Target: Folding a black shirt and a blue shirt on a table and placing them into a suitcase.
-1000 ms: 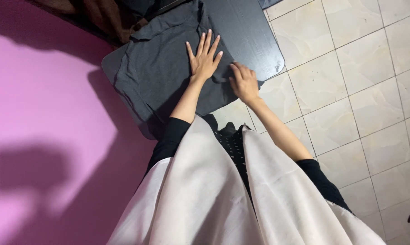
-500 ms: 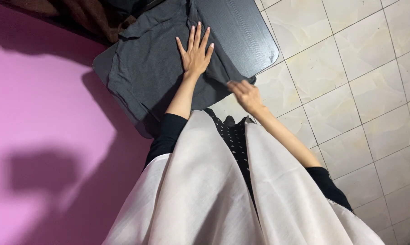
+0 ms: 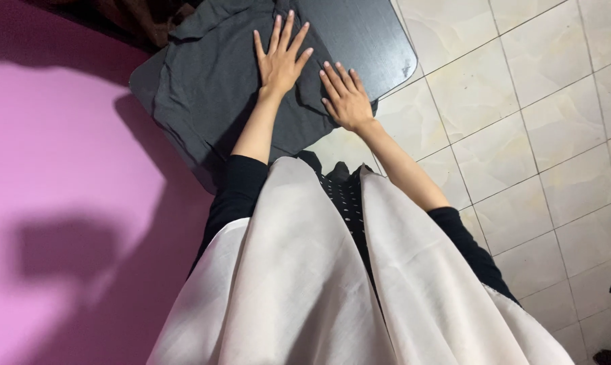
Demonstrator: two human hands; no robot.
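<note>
Small dark desk (image 3: pixel 380 34) with rounded corners, standing on a pale tiled floor (image 3: pixel 522 115), pink wall (image 3: pixel 55 169) right up against its far side. Some brownish fabric (image 3: pixel 140 17) bunched at the top edge, too dark to make out properly.

Dark grey garment (image 3: pixel 211 88) spread over most of the desk, a bit rumpled, with a collar-ish fold near the top. Left hand (image 3: pixel 278 61) pressed flat on it, fingers splayed wide, nothing held. Right hand (image 3: pixel 346 98) flat too, just beside the left, fingers stretched out over the garment's near right corner, gripping nothing. So both grips open and resting palm-down on the cloth, not pinching it.

Garment's lower edge hung slightly past the desk's near edge by the right wrist. Bare strip of desk top to the right of the cloth, up to the rounded corner. Beyond that, open tiled floor all along the right side; wall side tight, no spare room there. Cream-coloured wrap (image 3: pixel 305 284) and black sleeves (image 3: pixel 241 189) filled the bottom of the view.
</note>
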